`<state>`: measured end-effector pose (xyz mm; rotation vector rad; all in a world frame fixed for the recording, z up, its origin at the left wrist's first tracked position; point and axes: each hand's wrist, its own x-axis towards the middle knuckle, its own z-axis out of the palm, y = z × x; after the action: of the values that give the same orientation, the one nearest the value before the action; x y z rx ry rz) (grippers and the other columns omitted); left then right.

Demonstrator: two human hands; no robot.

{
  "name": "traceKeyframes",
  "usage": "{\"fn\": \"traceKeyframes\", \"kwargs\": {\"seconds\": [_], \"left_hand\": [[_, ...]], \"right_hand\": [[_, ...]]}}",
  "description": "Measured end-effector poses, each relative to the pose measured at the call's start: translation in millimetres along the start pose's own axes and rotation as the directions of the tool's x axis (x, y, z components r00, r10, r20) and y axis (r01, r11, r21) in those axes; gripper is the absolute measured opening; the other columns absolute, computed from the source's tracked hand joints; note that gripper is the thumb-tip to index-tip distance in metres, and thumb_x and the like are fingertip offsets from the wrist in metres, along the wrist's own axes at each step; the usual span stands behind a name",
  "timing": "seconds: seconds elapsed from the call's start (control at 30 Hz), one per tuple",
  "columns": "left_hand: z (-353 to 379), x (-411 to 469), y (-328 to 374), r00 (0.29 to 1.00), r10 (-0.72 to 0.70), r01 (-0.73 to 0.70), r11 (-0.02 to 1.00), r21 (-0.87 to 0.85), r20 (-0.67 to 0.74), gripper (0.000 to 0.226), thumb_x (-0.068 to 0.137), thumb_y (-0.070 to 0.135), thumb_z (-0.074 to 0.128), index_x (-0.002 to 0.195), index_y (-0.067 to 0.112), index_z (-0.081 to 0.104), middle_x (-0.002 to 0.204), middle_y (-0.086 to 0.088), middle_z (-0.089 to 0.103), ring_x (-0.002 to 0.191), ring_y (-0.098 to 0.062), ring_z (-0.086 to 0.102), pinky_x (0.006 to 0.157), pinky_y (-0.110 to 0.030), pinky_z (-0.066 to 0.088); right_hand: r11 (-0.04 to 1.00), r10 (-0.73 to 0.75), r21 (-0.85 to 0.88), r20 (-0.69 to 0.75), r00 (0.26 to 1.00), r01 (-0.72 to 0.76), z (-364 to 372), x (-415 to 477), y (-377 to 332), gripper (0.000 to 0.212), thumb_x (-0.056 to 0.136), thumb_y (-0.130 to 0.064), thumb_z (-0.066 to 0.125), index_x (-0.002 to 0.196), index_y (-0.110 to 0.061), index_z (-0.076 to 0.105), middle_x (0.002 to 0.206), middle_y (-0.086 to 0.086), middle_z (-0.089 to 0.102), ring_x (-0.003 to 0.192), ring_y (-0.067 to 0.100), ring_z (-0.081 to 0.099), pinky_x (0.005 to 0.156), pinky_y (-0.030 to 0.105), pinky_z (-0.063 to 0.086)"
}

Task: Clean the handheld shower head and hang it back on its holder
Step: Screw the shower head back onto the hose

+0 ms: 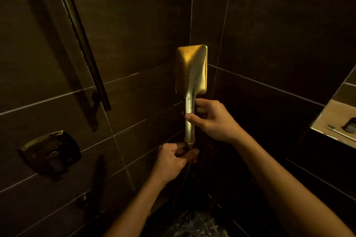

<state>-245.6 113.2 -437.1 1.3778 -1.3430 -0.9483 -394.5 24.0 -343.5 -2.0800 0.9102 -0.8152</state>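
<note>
A gold, rectangular handheld shower head point(191, 69) stands upright in the wall corner, wet with droplets, its back toward me. My right hand point(211, 119) grips the middle of its handle with thumb and fingers curled round it. My left hand point(174, 161) grips the base of the handle, where the dark hose point(185, 176) drops away. The holder itself is hidden behind the handle and my hands.
Dark tiled walls meet in a corner behind the shower head. A slanted metal riser bar point(81, 40) runs down the left wall above a square valve plate point(51, 152). A wall niche point(339, 121) at right holds a jar and a toothbrush. Water splashes on the floor point(194, 225).
</note>
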Motion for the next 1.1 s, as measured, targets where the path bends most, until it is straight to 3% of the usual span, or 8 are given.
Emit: {"fn": "traceKeyframes", "kwargs": {"seconds": [0.17,0.3,0.43,0.53,0.7,0.87,0.97,1.1], "left_hand": [[9,-6,-2,0.987,-0.057,0.058,0.998,-0.001,-0.150,0.015,0.083,0.028,0.079,0.091,0.014,0.078,0.076,0.001,0.078,0.068,-0.006,0.073,0.057,-0.014,0.050],[6,-8,-5,0.996,-0.051,0.050,0.999,-0.009,-0.076,0.005,0.086,0.027,0.076,0.086,0.022,0.078,0.079,-0.002,0.079,0.074,-0.019,0.075,0.062,-0.026,0.055],[3,-10,0,0.999,-0.028,0.024,0.990,-0.136,-0.027,0.006,0.087,0.017,0.074,0.087,0.021,0.078,0.084,-0.003,0.080,0.081,-0.018,0.076,0.075,-0.029,0.059],[3,-12,1,1.000,0.021,-0.021,0.982,-0.190,0.000,0.007,0.087,0.012,0.073,0.091,0.015,0.078,0.088,-0.008,0.079,0.085,-0.025,0.077,0.079,-0.038,0.062],[8,-19,6,0.997,0.011,-0.020,0.990,-0.141,-0.071,0.005,0.086,0.012,0.075,0.089,0.009,0.078,0.079,-0.007,0.078,0.073,-0.018,0.076,0.064,-0.022,0.057],[12,-20,3,0.990,0.032,-0.042,0.997,-0.072,-0.134,0.005,0.084,0.017,0.078,0.088,0.015,0.080,0.074,-0.005,0.078,0.070,-0.022,0.076,0.060,-0.027,0.056],[12,-21,2,0.995,0.039,-0.044,0.997,-0.059,-0.096,0.007,0.085,0.019,0.077,0.087,0.012,0.079,0.077,-0.006,0.078,0.073,-0.024,0.076,0.068,-0.039,0.060],[10,-21,5,0.997,0.026,-0.035,0.991,-0.132,-0.068,0.008,0.085,0.010,0.076,0.087,0.017,0.079,0.085,-0.011,0.079,0.081,-0.031,0.076,0.079,-0.052,0.060]], "right_hand": [[0.970,-0.032,-0.240,-0.219,0.975,-0.023,18,-9,-7,0.060,0.087,-0.041,0.078,0.136,-0.012,0.060,0.125,0.001,0.070,0.112,0.007,0.066,0.081,0.012,0.055],[0.975,-0.050,-0.223,-0.174,0.984,0.010,11,-15,-14,0.068,0.080,-0.050,0.079,0.136,-0.015,0.061,0.120,-0.005,0.071,0.106,0.004,0.068,0.087,0.024,0.061],[0.988,0.063,0.137,0.027,0.998,-0.066,-2,-15,-17,0.047,0.098,-0.029,0.065,0.143,-0.018,0.055,0.114,-0.020,0.067,0.102,-0.014,0.066,0.083,0.009,0.054],[0.924,0.079,0.367,0.105,0.991,-0.113,-6,-13,-8,0.044,0.100,-0.016,0.061,0.144,-0.016,0.055,0.127,-0.002,0.072,0.117,0.008,0.069,0.095,0.025,0.057],[0.956,0.133,0.274,-0.098,0.986,-0.102,5,-14,-1,0.040,0.085,-0.031,0.081,0.122,-0.020,0.071,0.116,-0.003,0.075,0.110,0.008,0.070,0.101,0.042,0.057],[0.987,0.109,0.150,-0.330,0.938,-0.061,11,-20,-5,0.030,0.067,-0.041,0.092,0.088,-0.029,0.075,0.090,-0.009,0.078,0.086,-0.001,0.073,0.075,0.014,0.055],[0.992,0.081,0.118,-0.261,0.962,-0.051,3,-17,-7,0.035,0.066,-0.039,0.093,0.090,-0.024,0.072,0.093,-0.006,0.077,0.089,0.002,0.073,0.079,0.020,0.058],[0.961,0.038,0.274,0.024,0.999,-0.043,-11,-16,-7,0.033,0.088,-0.023,0.078,0.120,-0.020,0.071,0.118,-0.001,0.075,0.112,0.009,0.070,0.097,0.033,0.056]]}}
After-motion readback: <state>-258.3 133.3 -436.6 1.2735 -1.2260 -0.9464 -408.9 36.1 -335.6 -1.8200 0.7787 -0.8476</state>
